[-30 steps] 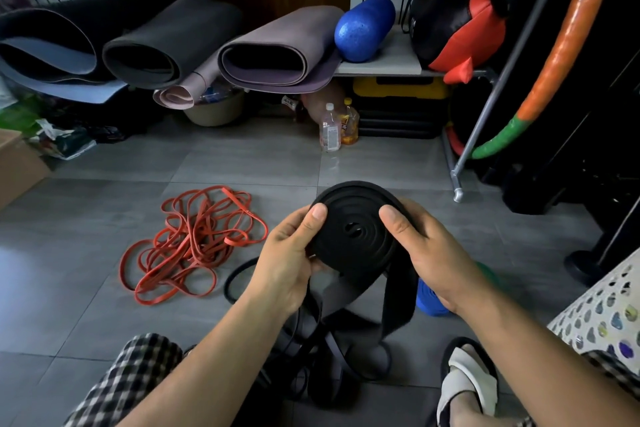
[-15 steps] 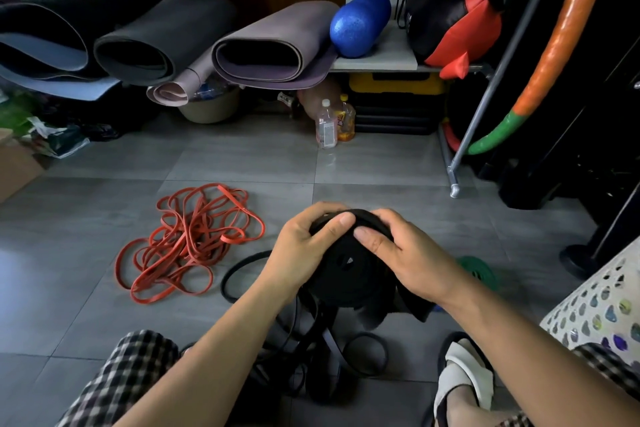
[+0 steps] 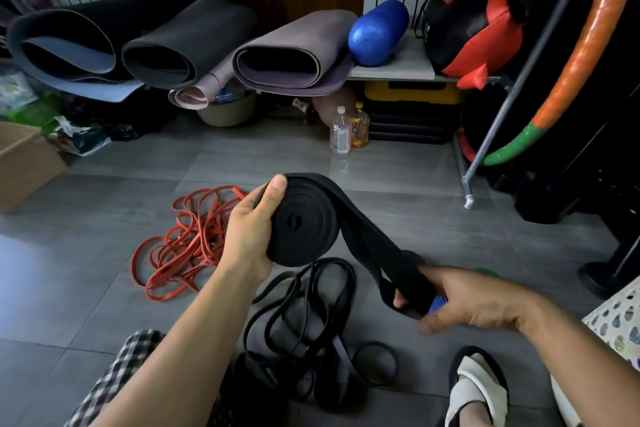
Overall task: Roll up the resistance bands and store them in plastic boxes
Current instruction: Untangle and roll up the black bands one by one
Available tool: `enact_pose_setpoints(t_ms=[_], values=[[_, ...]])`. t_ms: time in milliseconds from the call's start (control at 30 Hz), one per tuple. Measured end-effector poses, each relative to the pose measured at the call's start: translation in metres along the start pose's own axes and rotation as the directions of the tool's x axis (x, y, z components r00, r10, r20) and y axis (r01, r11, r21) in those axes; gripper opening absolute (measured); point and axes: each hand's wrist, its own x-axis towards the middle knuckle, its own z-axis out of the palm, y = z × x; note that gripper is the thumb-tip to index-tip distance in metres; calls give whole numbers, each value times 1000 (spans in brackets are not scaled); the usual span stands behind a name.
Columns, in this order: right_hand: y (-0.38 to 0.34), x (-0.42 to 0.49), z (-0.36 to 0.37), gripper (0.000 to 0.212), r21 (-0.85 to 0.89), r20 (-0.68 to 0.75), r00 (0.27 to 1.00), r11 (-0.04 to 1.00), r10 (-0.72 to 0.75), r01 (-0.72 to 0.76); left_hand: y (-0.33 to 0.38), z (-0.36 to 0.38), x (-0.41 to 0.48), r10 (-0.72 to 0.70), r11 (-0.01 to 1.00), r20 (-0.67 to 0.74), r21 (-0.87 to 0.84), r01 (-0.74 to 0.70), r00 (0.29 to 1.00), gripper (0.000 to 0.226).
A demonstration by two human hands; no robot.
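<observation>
Grey floor tiles (image 3: 114, 291) fill the frame's centre, where the left hand (image 3: 250, 231) grips a coiled black resistance band (image 3: 304, 222). Its loose tail runs lower right into the right hand (image 3: 465, 299), whose fingers (image 3: 403, 302) pinch it. Red bands (image 3: 183, 246) lie tangled at left.

Bare grey floor (image 3: 415, 191) runs open through the middle, out to the 2 bottles (image 3: 341, 135) at the far side. Left of that stretch the red band tangle (image 3: 187, 246) covers the tiles; nearer, black loops (image 3: 304, 319) sprawl across the floor. On the right a slanted metal pole (image 3: 503, 114) and the perforated white basket (image 3: 620, 322) hem things in, with a sandalled foot (image 3: 474, 388) near the basket.
</observation>
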Motion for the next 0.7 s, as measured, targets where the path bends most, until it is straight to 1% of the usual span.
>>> enact_pose_setpoints(t_ms=[67, 133, 167, 200, 233, 267, 300, 333, 367, 400, 433, 467, 500, 533, 567, 600, 633, 667, 700], values=[[5, 3, -1, 41, -6, -42, 999, 999, -34, 34, 3, -4, 0, -30, 999, -26, -26, 29, 999, 27], [6, 6, 0, 38, 6, -136, 989, 998, -56, 58, 6, -10, 2, -43, 998, -41, -55, 41, 998, 27], [5, 8, 0, 32, 2, -227, 972, 998, -55, 57, 8, -12, 3, -43, 998, -48, -58, 40, 998, 27], [3, 10, 0, 25, -8, -357, 932, 998, -54, 55, 9, -15, 4, -38, 998, -55, -47, 35, 998, 27], [2, 11, -2, 23, -21, -518, 854, 998, -59, 56, 10, -17, 4, -30, 999, -59, -28, 28, 998, 26], [-1, 11, -5, 23, -26, -671, 739, 998, -60, 57, 10, -18, 4, -19, 1000, -58, -3, 19, 998, 25], [-2, 9, -10, 23, -21, -783, 620, 999, -47, 48, 9, -19, 3, -5, 1000, -47, 28, 7, 999, 23], [-3, 9, -15, 20, -15, -849, 528, 1000, -27, 27, 7, -18, 2, 13, 997, -29, 70, -11, 1000, 22], [-2, 9, -18, 18, -17, -873, 488, 1000, -7, -18, 6, -17, 1, 35, 992, -7, 118, -34, 999, 20], [0, 9, -19, 17, -46, -863, 505, 994, 9, -97, 4, -16, 0, 61, 984, 10, 168, -62, 998, 17], [2, 9, -19, 16, -111, -815, 579, 972, 31, -207, 3, -15, 0, 91, 972, 22, 213, -94, 996, 15], [4, 9, -17, 15, -198, -719, 691, 929, 80, -313, 3, -15, 0, 127, 958, 28, 255, -130, 991, 11], [4, 8, -14, 14, -278, -574, 803, 883, 163, -378, 3, -15, 1, 165, 941, 32, 295, -167, 986, 8], [4, 8, -9, 14, -339, -396, 880, 848, 264, -407, 4, -15, 1, 203, 921, 44, 331, -206, 978, 6], [2, 6, -6, 15, -392, -229, 911, 824, 342, -408, 4, -16, 1, 237, 898, 69, 364, -246, 969, 5], [-1, 4, -3, 23, -430, -108, 920, 816, 378, -386, 5, -16, 1, 261, 876, 110, 389, -284, 959, 6], [-4, 4, -1, 39, -444, -39, 932, 829, 360, -339, 5, -15, 0, 274, 858, 161, 405, -316, 948, 7], [-8, 6, 1, 63, -388, -20, 959, 881, 284, -269, 4, -14, -1, 278, 837, 216, 424, -346, 936, 8], [-13, 9, 3, 87, -279, -77, 982, 942, 172, -187, 3, -12, -3, 279, 810, 271, 449, -378, 921, 10]])
